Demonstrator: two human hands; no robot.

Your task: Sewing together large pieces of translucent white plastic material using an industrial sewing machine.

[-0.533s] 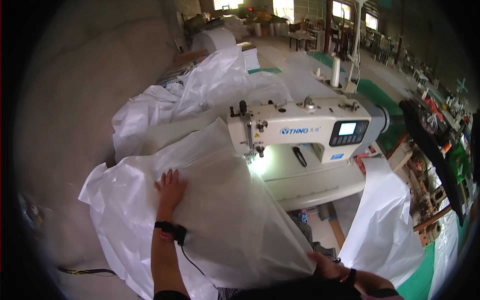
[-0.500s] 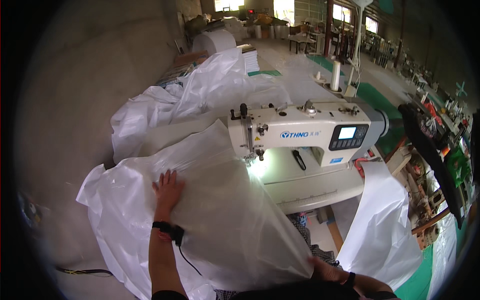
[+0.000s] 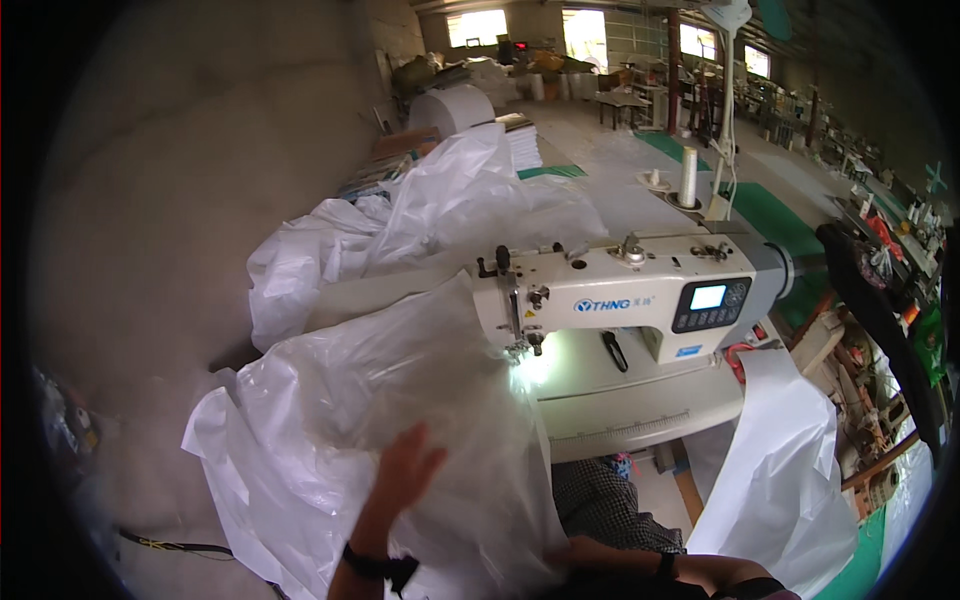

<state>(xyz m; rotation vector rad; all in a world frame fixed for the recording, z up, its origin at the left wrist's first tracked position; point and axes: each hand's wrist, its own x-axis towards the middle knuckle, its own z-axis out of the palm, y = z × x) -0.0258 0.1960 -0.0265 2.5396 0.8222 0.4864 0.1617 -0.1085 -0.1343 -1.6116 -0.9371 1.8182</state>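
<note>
A large translucent white plastic sheet (image 3: 300, 420) lies rumpled across the left of the sewing table and drapes toward me. Its far part runs to the lit needle area of a white sewing machine (image 3: 630, 285). My left hand (image 3: 405, 468) is over the middle of the sheet, fingers stretched out and blurred by motion; contact with the plastic is unclear. Low in the view, my right hand (image 3: 585, 555) is at the sheet's near right edge. Its fingers are hidden and smeared, so its grip does not show. Dark bands circle both wrists.
Black thread snips (image 3: 614, 352) lie on the machine bed. Behind the machine stands a white thread cone (image 3: 688, 178). More crumpled plastic (image 3: 440, 200) is heaped beyond the table's left part. A white strip (image 3: 775, 450) hangs at the right, beside a cluttered rack.
My left hand has moved right and nearer to me across the sheet. The right hand has shifted left, and the sheet's right edge has drawn left, uncovering checked cloth. The whole view has tilted slightly.
</note>
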